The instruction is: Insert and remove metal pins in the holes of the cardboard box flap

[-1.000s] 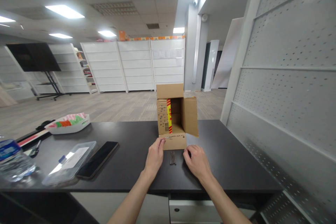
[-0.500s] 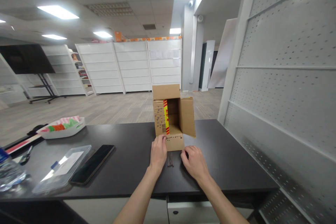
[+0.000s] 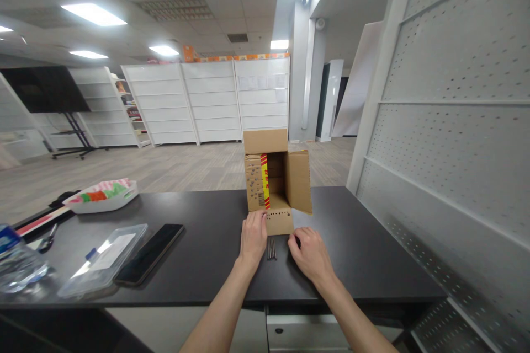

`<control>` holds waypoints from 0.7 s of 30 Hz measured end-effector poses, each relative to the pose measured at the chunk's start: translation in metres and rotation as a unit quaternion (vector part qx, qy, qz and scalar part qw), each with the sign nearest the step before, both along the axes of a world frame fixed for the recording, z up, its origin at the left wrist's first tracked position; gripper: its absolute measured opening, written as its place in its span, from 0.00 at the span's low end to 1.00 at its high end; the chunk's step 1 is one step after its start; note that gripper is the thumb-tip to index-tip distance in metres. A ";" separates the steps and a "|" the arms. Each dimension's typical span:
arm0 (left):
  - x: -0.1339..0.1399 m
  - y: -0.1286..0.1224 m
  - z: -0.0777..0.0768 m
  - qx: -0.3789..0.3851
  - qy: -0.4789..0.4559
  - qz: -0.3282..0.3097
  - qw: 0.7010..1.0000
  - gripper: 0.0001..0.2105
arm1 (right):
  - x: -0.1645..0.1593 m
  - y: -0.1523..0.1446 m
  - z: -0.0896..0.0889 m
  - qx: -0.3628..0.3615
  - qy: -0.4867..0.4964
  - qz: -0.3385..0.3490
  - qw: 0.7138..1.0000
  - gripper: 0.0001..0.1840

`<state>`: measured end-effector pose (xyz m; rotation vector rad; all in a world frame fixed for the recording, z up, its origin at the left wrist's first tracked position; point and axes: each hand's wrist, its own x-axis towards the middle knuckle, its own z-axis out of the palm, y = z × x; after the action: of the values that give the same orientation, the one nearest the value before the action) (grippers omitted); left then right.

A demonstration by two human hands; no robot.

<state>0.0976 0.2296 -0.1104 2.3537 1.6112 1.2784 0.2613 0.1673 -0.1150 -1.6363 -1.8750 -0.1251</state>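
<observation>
- My left hand [image 3: 254, 234] is at the box [image 3: 277, 182], its fingers bent and the thumb and fingertips drawn together at the left end of a row of small dark holes [image 3: 278, 213] along the front flap [image 3: 280, 225]. Whether something small is pinched there, I can't make out.
- My right hand [image 3: 310, 251] rests on the desk [image 3: 202, 226] just off the flap's right front corner, fingers curled in loosely. I can't see whether anything sits inside the curl.
- The nails [image 3: 271, 249] lie between my hands, side by side in a small bunch just in front of the flap, pointing roughly from the desk's near edge toward its far edge.
- The box stands toward the desk's far edge, its opening facing me. One flap is up, one swings out to the right, one lies toward me, and the left one, spotted with holes, carries a strip of yellow and red tape [image 3: 265, 182].
- Left of my left arm, a phone [image 3: 149, 253] lies slanted toward the near edge, with a clear plastic case [image 3: 105, 259] just beside it.
- Further left, a bottle [image 3: 19, 265] lies by the near edge.
- A white basket [image 3: 103, 207] holding colourful cloths [image 3: 103, 191] sits toward the far left corner.
</observation>
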 end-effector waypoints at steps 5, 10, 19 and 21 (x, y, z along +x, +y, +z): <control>0.001 0.000 0.001 -0.009 0.005 0.001 1.000 0.13 | 0.000 0.001 -0.002 0.006 -0.002 0.000 1.000 0.13; 0.000 0.001 0.000 -0.003 -0.015 -0.001 1.000 0.13 | 0.000 0.001 -0.001 0.004 0.002 0.001 1.000 0.13; -0.001 0.000 -0.001 0.013 -0.037 -0.007 0.999 0.08 | 0.000 0.000 0.000 0.000 -0.003 -0.003 1.000 0.13; -0.001 0.000 -0.001 0.013 -0.034 -0.009 0.999 0.08 | 0.000 -0.001 0.000 -0.002 -0.001 -0.002 1.000 0.13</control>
<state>0.0966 0.2296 -0.1112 2.3078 1.5603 1.3686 0.2609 0.1667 -0.1149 -1.6442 -1.8750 -0.1255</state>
